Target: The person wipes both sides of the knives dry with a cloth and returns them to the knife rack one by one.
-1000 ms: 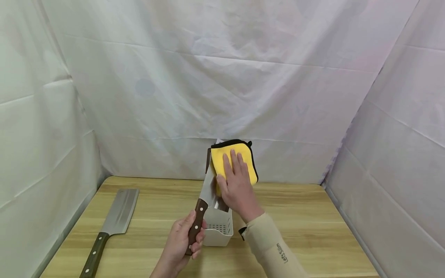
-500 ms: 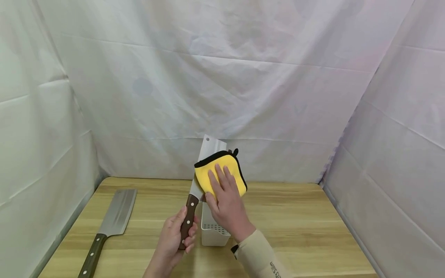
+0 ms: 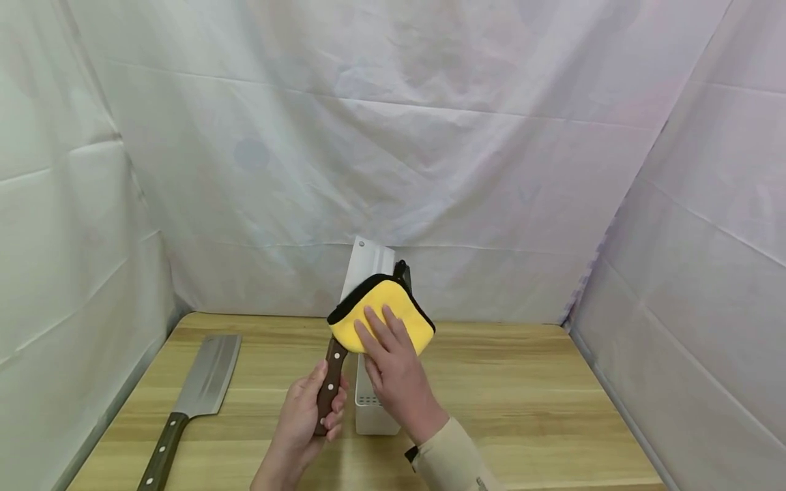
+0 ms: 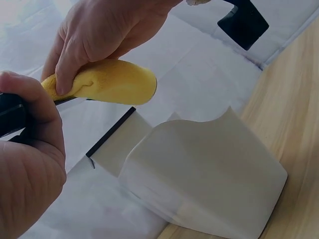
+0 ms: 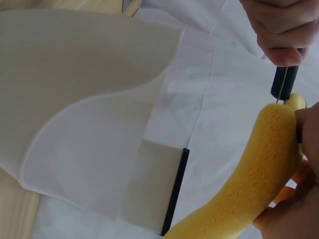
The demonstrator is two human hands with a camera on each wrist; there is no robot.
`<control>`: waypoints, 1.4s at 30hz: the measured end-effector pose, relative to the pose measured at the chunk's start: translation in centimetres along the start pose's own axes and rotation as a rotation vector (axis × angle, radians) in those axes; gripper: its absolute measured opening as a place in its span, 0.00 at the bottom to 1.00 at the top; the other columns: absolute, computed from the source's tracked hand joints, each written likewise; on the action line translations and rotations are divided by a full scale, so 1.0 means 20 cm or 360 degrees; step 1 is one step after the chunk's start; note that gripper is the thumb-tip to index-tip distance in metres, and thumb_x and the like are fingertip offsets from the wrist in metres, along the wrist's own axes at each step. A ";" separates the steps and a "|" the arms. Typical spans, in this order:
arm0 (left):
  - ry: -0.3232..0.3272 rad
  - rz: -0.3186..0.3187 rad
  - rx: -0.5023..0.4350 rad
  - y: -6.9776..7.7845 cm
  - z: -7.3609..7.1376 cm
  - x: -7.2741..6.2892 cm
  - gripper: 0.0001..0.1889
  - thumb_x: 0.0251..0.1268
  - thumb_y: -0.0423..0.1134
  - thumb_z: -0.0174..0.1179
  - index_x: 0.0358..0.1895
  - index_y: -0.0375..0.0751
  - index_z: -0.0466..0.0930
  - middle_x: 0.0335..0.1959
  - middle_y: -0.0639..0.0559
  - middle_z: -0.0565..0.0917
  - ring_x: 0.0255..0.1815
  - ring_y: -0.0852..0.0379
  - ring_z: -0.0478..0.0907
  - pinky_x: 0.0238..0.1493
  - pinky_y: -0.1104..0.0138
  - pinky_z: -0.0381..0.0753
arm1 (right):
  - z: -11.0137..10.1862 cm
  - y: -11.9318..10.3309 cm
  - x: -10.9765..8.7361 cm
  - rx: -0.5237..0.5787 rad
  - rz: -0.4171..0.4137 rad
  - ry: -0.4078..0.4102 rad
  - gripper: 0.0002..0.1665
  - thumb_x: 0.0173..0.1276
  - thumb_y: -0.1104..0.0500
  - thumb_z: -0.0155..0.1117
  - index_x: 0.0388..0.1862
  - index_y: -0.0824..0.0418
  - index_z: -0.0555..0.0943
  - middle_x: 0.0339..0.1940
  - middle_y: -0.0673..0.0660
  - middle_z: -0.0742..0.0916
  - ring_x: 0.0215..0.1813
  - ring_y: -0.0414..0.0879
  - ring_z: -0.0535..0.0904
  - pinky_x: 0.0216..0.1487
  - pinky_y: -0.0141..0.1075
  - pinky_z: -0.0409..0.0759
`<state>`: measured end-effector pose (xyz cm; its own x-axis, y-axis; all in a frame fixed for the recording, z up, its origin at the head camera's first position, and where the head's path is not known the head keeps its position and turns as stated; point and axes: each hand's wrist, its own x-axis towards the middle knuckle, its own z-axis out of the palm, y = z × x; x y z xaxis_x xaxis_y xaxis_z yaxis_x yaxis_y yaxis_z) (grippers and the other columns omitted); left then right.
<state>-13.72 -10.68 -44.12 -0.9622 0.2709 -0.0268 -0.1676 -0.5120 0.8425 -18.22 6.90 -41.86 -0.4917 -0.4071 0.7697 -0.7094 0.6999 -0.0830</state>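
In the head view my left hand (image 3: 299, 412) grips the brown riveted handle of a cleaver (image 3: 367, 261), its blade pointing up and away. My right hand (image 3: 402, 382) holds a yellow cloth (image 3: 362, 310) with black edging against the blade near the handle, fingers spread over the top. From the left wrist view, the thumb presses the folded cloth (image 4: 119, 82) from the near side. The cloth wraps over the blade and hides much of it. Below the hands stands a white perforated holder (image 3: 376, 423), partly covered by my right hand.
A second cleaver (image 3: 211, 375) with a dark handle lies on the left of the wooden table (image 3: 522, 409). A pale panel with a black edge (image 5: 177, 191) shows behind the holder. White sheeting (image 3: 430, 170) hangs at the back and sides.
The right hand and cloth have slid left and down along the blade toward the handle, uncovering the blade's far end. The left hand has shifted slightly left with the cleaver.
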 end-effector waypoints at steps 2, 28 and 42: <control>0.0027 -0.0007 -0.0007 0.00 0.00 0.00 0.28 0.84 0.60 0.42 0.39 0.37 0.75 0.19 0.58 0.72 0.12 0.68 0.65 0.12 0.76 0.69 | -0.01 -0.01 -0.01 -0.0011 -0.0038 -0.0036 0.26 0.73 0.66 0.64 0.69 0.60 0.80 0.74 0.59 0.78 0.76 0.63 0.69 0.71 0.60 0.71; -0.0045 -0.0044 0.0249 -0.02 0.06 0.00 0.28 0.84 0.58 0.43 0.35 0.36 0.76 0.18 0.56 0.74 0.12 0.65 0.68 0.12 0.72 0.71 | -0.05 0.12 0.05 -0.0079 -0.0036 -0.0002 0.26 0.76 0.64 0.55 0.71 0.70 0.74 0.72 0.70 0.76 0.75 0.66 0.70 0.73 0.58 0.69; -0.0009 -0.0093 0.0231 -0.01 0.05 0.01 0.29 0.82 0.61 0.44 0.37 0.37 0.76 0.18 0.56 0.73 0.12 0.64 0.67 0.12 0.72 0.71 | -0.05 0.10 0.03 0.0010 0.0051 -0.0088 0.30 0.73 0.64 0.62 0.73 0.68 0.73 0.75 0.67 0.74 0.77 0.67 0.66 0.74 0.57 0.68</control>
<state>-13.67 -9.69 -43.86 -0.9504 0.3017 -0.0751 -0.1900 -0.3723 0.9084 -19.44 8.69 -40.87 -0.5416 -0.4164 0.7302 -0.6957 0.7096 -0.1114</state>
